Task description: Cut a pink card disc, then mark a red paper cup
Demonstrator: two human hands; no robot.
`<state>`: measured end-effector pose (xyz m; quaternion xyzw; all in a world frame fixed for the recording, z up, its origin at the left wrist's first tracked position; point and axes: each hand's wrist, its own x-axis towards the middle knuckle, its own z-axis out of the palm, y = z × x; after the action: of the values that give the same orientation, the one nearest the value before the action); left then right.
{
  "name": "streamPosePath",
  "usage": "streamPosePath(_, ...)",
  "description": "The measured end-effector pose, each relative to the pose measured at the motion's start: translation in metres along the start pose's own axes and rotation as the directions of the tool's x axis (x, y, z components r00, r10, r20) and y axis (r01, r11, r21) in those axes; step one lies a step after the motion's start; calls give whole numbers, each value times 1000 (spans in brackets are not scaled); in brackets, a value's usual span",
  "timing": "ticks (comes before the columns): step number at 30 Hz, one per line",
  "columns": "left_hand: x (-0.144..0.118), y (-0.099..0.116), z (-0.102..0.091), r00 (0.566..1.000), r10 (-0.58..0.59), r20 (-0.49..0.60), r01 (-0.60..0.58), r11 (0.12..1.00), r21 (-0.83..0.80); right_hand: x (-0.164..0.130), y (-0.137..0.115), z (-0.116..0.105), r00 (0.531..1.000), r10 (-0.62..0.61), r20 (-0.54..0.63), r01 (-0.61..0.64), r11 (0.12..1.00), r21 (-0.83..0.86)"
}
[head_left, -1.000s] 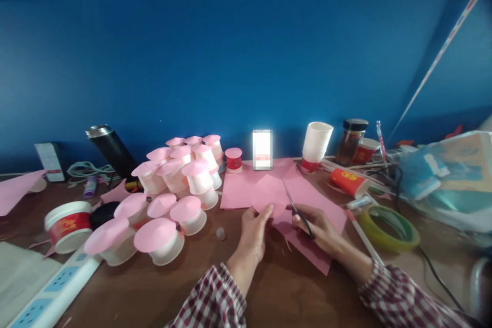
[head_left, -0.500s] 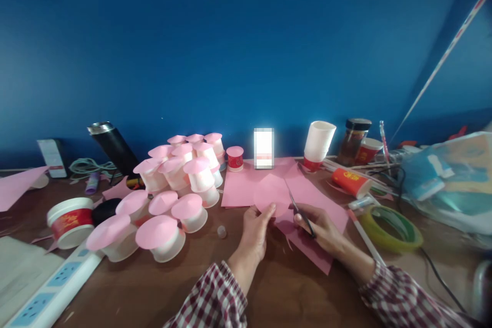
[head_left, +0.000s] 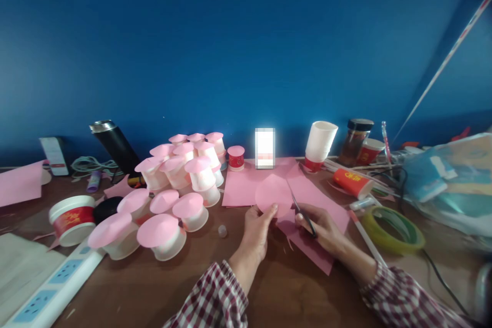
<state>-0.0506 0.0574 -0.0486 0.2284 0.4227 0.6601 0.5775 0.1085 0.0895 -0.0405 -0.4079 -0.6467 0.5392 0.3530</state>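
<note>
Pink paper disc point(head_left: 273, 195) above left grip point(head_left: 257, 225)

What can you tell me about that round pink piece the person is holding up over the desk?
The pink paper circle looks like thin, matte card, flat and nearly round. It is held up tilted toward the camera, above the pink sheets lying on the brown table. The left hand pinches its lower edge; the scissors in the right hand meet its right edge.

Deep blue wall point(head_left: 230, 51) behind; brown wooden table point(head_left: 300, 292); diagonal pale strip point(head_left: 442, 64) at right.
</note>
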Motion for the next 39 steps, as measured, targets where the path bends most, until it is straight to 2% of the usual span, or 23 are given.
streamPosePath(25,3,-3,-3,1000,-9,4,9,1000,16,-1,-6,1,1000,28,0,-28,999,-33)
streamPosePath(33,1,-1,-1,1000,-11,0,11,1000,-9,-1,-7,1,1000,7,20,-6,999,-44)
streamPosePath(39,2,0,-1,1000,-13,3,13,1000,3,-1,-6,0,1000,-4,-6,3,998,-57)
